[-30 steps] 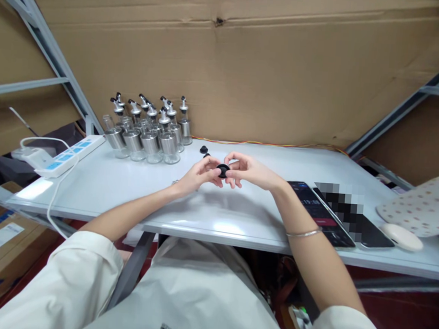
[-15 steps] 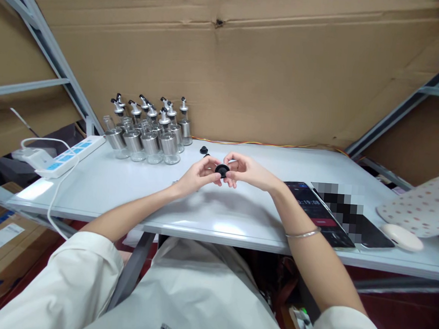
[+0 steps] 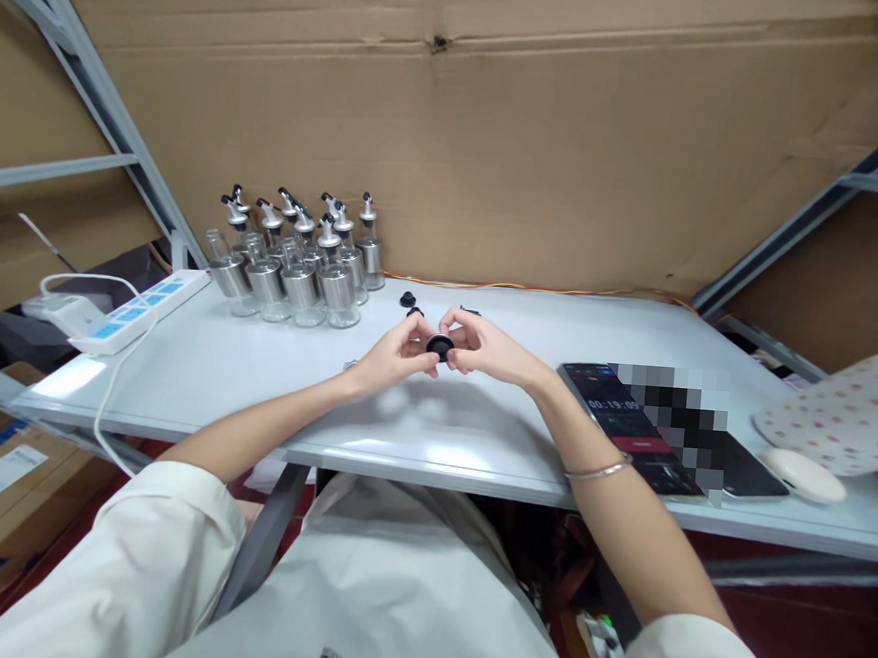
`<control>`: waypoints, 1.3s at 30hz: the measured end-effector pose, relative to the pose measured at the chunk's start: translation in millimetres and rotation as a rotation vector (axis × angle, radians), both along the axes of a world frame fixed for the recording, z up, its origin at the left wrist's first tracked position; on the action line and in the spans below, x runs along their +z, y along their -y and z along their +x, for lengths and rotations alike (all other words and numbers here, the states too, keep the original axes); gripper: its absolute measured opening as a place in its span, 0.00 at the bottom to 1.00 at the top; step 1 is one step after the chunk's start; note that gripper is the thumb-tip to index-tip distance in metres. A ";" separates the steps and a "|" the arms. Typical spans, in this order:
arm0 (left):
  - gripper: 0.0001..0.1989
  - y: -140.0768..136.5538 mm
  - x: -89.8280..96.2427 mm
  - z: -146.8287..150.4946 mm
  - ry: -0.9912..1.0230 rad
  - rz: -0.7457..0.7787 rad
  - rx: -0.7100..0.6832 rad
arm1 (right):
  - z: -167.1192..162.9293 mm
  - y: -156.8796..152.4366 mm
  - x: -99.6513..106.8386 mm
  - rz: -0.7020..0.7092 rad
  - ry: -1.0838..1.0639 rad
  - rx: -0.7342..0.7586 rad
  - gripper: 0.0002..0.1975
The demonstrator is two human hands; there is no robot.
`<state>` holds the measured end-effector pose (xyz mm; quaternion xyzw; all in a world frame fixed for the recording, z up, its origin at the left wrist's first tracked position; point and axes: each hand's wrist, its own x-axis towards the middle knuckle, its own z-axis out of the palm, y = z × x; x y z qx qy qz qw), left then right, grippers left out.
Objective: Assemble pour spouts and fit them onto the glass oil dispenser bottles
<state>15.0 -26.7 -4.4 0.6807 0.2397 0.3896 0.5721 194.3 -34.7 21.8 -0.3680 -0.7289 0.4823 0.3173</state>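
Note:
A small round black cap with a silver rim [image 3: 440,347] is held up over the table between my two hands. My left hand [image 3: 393,358] pinches its left side with thumb and fingers. On the opposite side, the fingertips of my right hand [image 3: 489,349] close around it. Behind the hands lies a black rubber stopper [image 3: 408,299]. Another black piece [image 3: 414,312] shows just past my left fingers, partly hidden. A thin dark piece [image 3: 471,312] peeks out behind my right hand. Close to my left wrist, a small shiny part [image 3: 350,364] is mostly covered.
Several glass bottles with steel sleeves [image 3: 307,285] stand at the back left, some with pourer tops. A power strip [image 3: 144,310] lies at the left edge. On the right are a phone showing a timer [image 3: 628,422], a white round object [image 3: 803,475] and a dotted container [image 3: 843,417].
Both hands have shifted slightly left with the cap, which is tilted a little differently. A thin dark piece now shows behind my right hand.

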 end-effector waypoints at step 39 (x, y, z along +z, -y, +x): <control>0.15 -6.7 -13.4 1.2 -0.139 0.046 0.072 | 1.6 -5.0 -5.6 0.026 0.052 0.021 0.13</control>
